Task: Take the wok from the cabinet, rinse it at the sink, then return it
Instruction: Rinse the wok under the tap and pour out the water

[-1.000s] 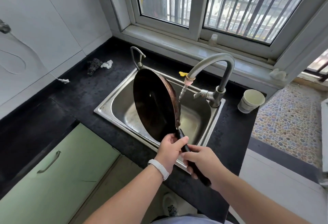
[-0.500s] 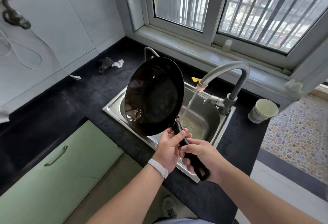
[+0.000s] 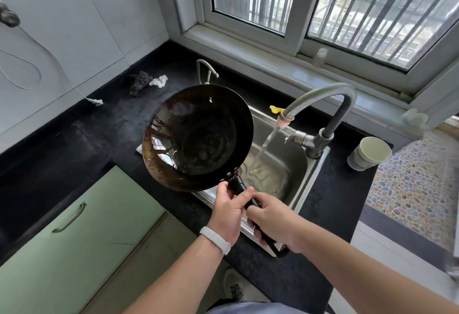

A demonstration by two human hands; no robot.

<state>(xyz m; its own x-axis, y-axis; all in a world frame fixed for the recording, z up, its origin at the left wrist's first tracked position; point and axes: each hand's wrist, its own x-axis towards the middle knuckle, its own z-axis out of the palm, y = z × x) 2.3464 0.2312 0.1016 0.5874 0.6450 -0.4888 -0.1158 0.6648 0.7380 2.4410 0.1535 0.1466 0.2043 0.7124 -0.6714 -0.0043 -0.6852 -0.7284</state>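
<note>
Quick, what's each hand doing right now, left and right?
Left hand: closed around the wok handle, near the wok.
Right hand: closed on the same handle, lower down.

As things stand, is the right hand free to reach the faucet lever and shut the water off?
Probably not at once: the right hand grips the wok handle alongside the left hand. The path to the faucet lever across the sink looks unobstructed, so letting go should allow it.
</note>
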